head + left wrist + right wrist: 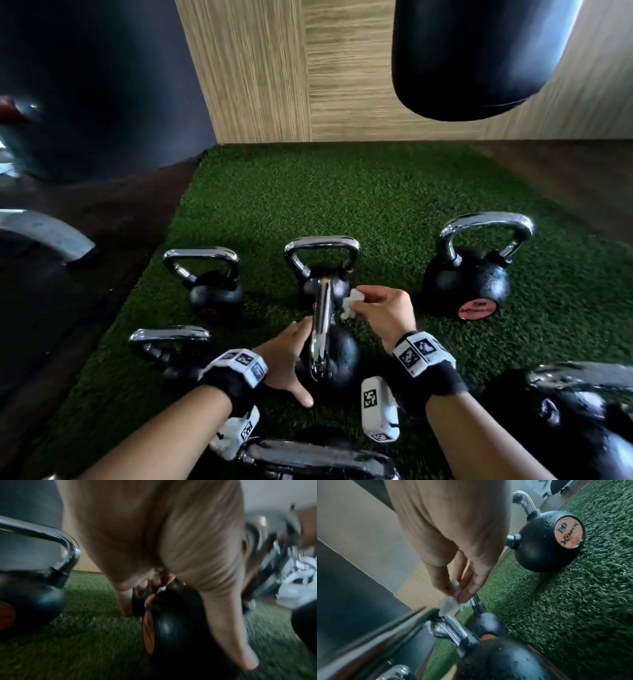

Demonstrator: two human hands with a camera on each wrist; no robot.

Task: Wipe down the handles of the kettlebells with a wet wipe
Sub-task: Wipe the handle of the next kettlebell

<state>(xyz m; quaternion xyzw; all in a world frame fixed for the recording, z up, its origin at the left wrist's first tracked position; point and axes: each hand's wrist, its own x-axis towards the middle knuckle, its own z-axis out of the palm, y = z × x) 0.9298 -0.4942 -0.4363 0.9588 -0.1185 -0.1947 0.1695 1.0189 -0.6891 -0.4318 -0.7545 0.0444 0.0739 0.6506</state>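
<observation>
Several black kettlebells with chrome handles stand on green turf [342, 192]. The middle one [339, 359] shows its handle [322, 325] edge-on to me. My left hand [294, 356] rests against it, fingers fairly straight at the handle's left side and thumb spread toward me; the blurred left wrist view shows the fingers and thumb on either side of the black ball [171, 628]. My right hand [363, 303] pinches a small crumpled white wet wipe [351, 303] just right of the handle's top. In the right wrist view the wipe [448, 604] hangs from thumb and fingertips, close above the chrome.
Other kettlebells sit at back left [212, 284], back middle [322, 260], back right [469, 274], near left [171, 346], close in front of me [315, 459] and near right [565, 418]. A black punching bag [479, 58] hangs at upper right. A wood wall [342, 85] closes off the back.
</observation>
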